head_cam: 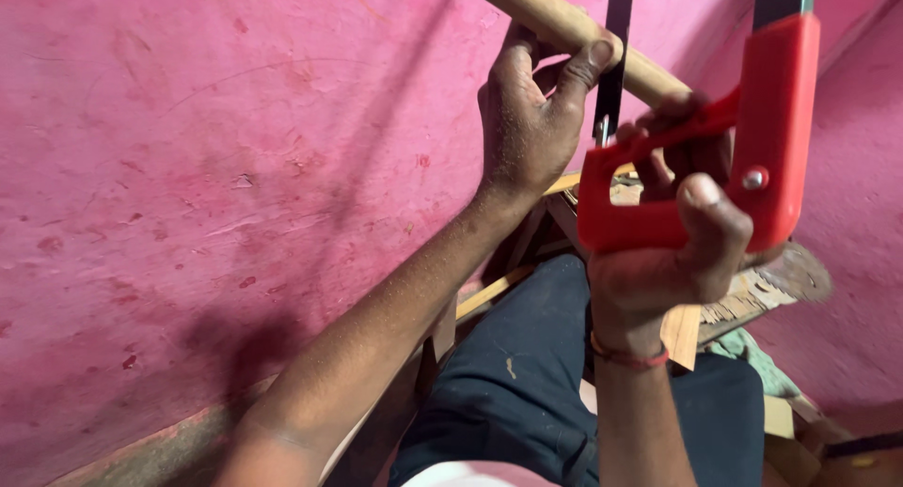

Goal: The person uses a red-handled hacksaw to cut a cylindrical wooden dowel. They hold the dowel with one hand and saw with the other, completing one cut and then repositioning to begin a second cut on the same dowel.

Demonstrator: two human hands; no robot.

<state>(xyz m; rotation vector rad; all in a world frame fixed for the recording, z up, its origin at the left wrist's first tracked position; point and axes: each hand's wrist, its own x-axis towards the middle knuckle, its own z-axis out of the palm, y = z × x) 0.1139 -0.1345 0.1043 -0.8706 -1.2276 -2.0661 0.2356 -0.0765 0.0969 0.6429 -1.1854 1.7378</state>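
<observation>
**Saw Blade Meets Wooden Rod Against a Pink Wall**

A round wooden rod (564,26) runs slantwise across the top of the frame, from the upper middle down toward the right, and serves here as the fixed mark for everything else. The dark, narrow blade (613,64) of a red-handled hacksaw (743,158) crosses the rod upright, just right of where the person's left hand (531,120) wraps it. That hand's grip is pressed around the rod, thumb on the blade side and fingers curled over the rod's far side.

Below and to the right of the rod, the right hand (673,252) is closed on the saw's red plastic handle, the fingers passing through its opening and the thumb lying along the lower bar. A silver rivet shows on the handle, and the saw's dark frame rises from it past the top edge. A red thread band (628,357) circles the right wrist.

Beneath the rod, the person's dark trousers (527,374) fill the lower middle of the view. Pieces of pale wood (743,299) and a rough wooden stand lie behind the right hand. A pink, scuffed wall (207,167) spreads left of the rod, and more pink wall stands at the far right.
</observation>
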